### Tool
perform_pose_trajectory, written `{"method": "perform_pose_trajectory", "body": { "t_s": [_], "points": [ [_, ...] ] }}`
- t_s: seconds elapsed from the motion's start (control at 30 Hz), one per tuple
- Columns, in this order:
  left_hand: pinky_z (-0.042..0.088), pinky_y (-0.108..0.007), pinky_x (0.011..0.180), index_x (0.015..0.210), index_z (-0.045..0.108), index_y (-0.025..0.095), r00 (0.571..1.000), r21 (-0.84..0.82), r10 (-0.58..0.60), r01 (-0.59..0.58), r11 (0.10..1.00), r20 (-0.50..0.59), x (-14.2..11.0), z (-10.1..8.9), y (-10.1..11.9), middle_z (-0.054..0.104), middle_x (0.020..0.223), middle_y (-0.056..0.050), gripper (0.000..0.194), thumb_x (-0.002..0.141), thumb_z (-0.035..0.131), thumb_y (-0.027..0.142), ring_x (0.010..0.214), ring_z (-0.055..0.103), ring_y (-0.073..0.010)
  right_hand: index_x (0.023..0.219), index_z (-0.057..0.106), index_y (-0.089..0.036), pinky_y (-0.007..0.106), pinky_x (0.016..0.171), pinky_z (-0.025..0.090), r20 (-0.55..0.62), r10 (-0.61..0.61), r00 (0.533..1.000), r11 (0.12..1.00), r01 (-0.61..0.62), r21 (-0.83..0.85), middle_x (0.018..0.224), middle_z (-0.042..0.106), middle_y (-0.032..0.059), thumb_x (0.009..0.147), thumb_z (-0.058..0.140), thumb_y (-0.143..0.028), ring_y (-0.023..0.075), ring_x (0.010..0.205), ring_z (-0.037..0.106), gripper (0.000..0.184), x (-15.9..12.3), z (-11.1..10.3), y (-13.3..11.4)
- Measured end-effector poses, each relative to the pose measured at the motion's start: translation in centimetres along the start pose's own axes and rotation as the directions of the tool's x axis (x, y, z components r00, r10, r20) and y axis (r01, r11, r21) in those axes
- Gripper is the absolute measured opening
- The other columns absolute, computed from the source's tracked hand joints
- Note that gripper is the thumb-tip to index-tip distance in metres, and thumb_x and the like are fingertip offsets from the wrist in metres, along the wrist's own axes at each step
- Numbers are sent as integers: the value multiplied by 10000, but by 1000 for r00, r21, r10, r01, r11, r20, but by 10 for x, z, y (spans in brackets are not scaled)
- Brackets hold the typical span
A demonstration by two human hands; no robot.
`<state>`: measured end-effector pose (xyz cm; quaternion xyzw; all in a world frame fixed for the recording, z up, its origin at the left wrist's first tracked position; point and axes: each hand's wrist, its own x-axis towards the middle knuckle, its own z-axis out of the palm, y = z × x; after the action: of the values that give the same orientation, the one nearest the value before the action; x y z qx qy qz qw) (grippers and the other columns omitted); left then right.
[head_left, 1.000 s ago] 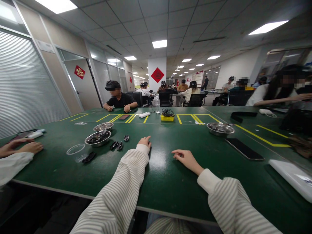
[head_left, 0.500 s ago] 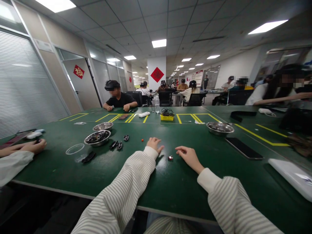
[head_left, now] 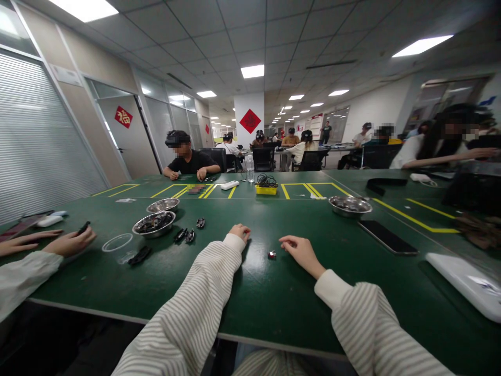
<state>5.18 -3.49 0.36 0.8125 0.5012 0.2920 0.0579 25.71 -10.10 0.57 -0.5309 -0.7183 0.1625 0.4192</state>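
Note:
My left hand (head_left: 240, 232) rests low over the table with its fingers curled together. Its fingertips face away, so what they hold, if anything, is hidden. To its right lies a small red and white part (head_left: 271, 255), too small to name. My right hand (head_left: 300, 251) is just right of that part and apart from it, fingers loosely bent with the index finger pointing left. Nothing shows between those fingers. Left of my left hand lie several black shell-like parts (head_left: 190, 236), untouched by either hand.
Metal bowls (head_left: 153, 224) filled with dark parts stand at left, another bowl (head_left: 350, 206) at right. A clear plastic cup (head_left: 119, 248) is near a co-worker's hand (head_left: 76, 241), which holds a black part. A phone (head_left: 387, 237) and white case (head_left: 465, 284) lie right.
My left hand has shifted slightly left and its spread fingers have curled. The small orange piece beside it is out of sight. My right hand has hardly moved. The co-worker's hand has lifted rightward.

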Motion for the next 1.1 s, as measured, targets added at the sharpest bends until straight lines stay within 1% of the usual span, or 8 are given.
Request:
{"method": "perform_pose_trajectory", "body": {
  "t_s": [0.1, 0.17, 0.23, 0.4, 0.6, 0.73, 0.83, 1.1],
  "points": [
    [398, -275, 754, 794, 603, 164, 975, -41, 202, -199, 979, 91, -5, 14, 26, 578, 776, -29, 131, 694, 518, 161, 784, 499, -138, 767, 646, -172, 234, 567, 412, -26, 6, 1000, 999, -7, -32, 652, 644, 24, 670, 439, -233, 143, 591, 569, 236, 1, 0, 0],
    [376, -273, 783, 821, 601, 178, 916, -102, 381, -370, 923, 127, -11, 25, 46, 584, 816, -22, 169, 687, 503, 143, 809, 488, -132, 752, 648, -175, 234, 573, 412, -46, 9, 999, 999, -12, -52, 653, 647, 23, 666, 437, -224, 144, 592, 570, 233, 1, -1, 0],
    [356, -284, 802, 807, 605, 185, 872, -123, 466, -451, 884, 153, -16, 33, 60, 587, 838, -21, 170, 672, 511, 143, 830, 472, -138, 744, 648, -175, 232, 579, 413, -64, 15, 998, 998, -20, -67, 655, 649, 23, 663, 436, -217, 143, 591, 572, 231, 1, -1, 1],
    [347, -314, 794, 791, 614, 215, 893, -67, 395, -390, 919, 214, -22, 35, 66, 592, 849, -13, 164, 675, 507, 167, 851, 432, -161, 756, 646, -174, 229, 590, 415, -43, 20, 999, 995, -24, -93, 666, 651, 22, 665, 435, -214, 140, 600, 575, 234, 1, -2, 2],
    [368, -314, 766, 988, 540, 235, 901, -44, 385, -384, 922, 199, -19, 27, 52, 550, 952, -21, 359, 630, 560, 245, 858, 440, -174, 778, 650, -177, 231, 598, 407, 137, -46, 989, 990, 64, -125, 712, 645, 25, 676, 438, -215, 137, 629, 560, 238, 4, -9, 3],
    [385, -291, 748, 972, 543, 178, 934, -35, 318, -317, 948, 160, -18, 23, 43, 538, 895, -50, 400, 591, 596, 288, 818, 463, -173, 870, 634, -178, 228, 581, 399, 305, -59, 950, 985, 105, -135, 754, 626, 31, 639, 508, -226, 122, 602, 526, 267, 3, -19, 6],
    [402, -259, 691, 893, 577, 181, 943, -28, 241, -241, 970, 229, -17, 22, 38, 539, 796, -30, 274, 636, 564, 277, 741, 485, -147, 856, 643, -192, 219, 568, 387, 398, -118, 910, 978, 177, -114, 778, 601, 32, 603, 579, -293, 114, 602, 498, 280, 2, -21, 6],
    [410, -223, 656, 854, 602, 200, 932, -53, 244, -239, 970, 267, -17, 25, 37, 538, 768, -12, 194, 681, 544, 264, 681, 497, -106, 727, 666, -202, 201, 519, 349, 367, -162, 916, 965, 224, -133, 671, 571, 16, 652, 551, -336, 96, 550, 472, 192, -1, -11, 6]
  ]
}}
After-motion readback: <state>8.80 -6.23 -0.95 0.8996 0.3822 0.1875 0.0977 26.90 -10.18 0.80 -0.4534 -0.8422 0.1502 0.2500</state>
